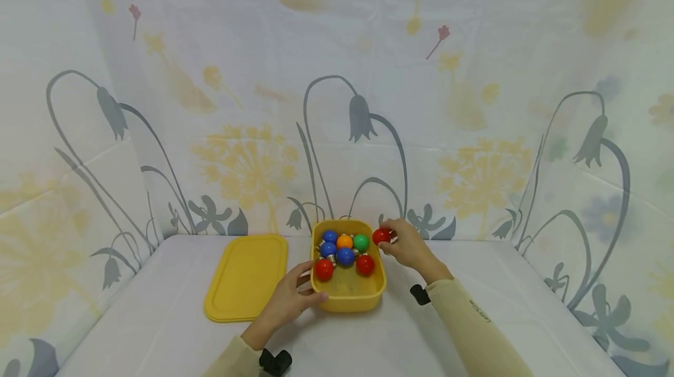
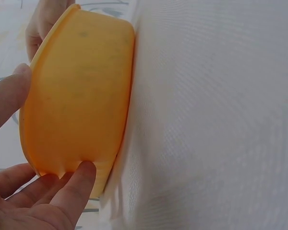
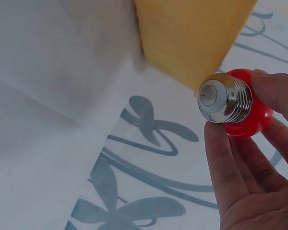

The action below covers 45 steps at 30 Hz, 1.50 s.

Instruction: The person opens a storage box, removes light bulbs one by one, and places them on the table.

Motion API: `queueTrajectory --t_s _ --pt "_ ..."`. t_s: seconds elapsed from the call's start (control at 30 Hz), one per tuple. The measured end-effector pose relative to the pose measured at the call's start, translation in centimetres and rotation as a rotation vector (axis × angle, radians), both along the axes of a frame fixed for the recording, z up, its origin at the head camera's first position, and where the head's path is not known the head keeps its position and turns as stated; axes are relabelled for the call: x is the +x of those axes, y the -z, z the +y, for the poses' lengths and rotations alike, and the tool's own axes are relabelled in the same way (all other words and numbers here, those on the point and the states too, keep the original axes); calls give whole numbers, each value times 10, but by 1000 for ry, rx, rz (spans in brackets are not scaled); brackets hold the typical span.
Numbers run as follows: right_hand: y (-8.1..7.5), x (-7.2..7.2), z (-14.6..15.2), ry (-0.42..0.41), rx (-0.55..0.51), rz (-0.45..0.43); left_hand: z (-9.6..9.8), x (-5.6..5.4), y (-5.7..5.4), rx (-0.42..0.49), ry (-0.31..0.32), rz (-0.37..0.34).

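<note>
My right hand (image 1: 406,244) pinches a red light bulb (image 3: 249,112) between thumb and fingers, just beyond the right rim of a yellow plastic container (image 1: 347,305). In the right wrist view, the bulb's silver screw base points away from the palm. Around the container's near left corner, my left hand (image 1: 289,297) grips the wall, its thumb along the front. Inside lie several bulbs: two red bulbs (image 1: 323,270), three blue bulbs (image 1: 345,256), an orange bulb (image 1: 344,241) and a green bulb (image 1: 361,242). They fill the back and middle; bare floor shows at the front.
A yellow lid (image 1: 247,277) lies flat on the white-covered table (image 1: 158,312), left of the container. Flower-printed cloth (image 1: 337,160) hangs behind the table and along both sides.
</note>
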State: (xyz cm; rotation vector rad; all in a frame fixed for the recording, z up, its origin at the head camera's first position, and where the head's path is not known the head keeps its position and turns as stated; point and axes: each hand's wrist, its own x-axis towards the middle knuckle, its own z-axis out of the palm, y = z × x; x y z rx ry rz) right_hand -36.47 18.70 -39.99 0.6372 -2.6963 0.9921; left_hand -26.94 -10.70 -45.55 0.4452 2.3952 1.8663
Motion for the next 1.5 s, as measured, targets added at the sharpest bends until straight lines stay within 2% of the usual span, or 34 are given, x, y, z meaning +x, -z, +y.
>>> queueTrajectory --t_s 0.37,0.6,0.63,0.73,0.9,1.0,1.5 --pt "18 -9 10 38 -10 -13 1 0 2 5 -1 -16" --pt "27 -15 16 77 41 -54 3 23 -31 17 3 -6" --pt "28 -15 16 81 43 -61 3 23 -31 16 4 -5" --pt "30 -17 17 94 49 -79 2 19 -29 22 5 -12" --pt "35 -19 18 84 52 -89 0 5 -9 9 -3 -11" --pt "39 -19 19 80 58 -97 -1 1 -2 0 -8 -9" --pt "46 -19 21 105 71 -121 2 1 -2 -14 -21 -42"
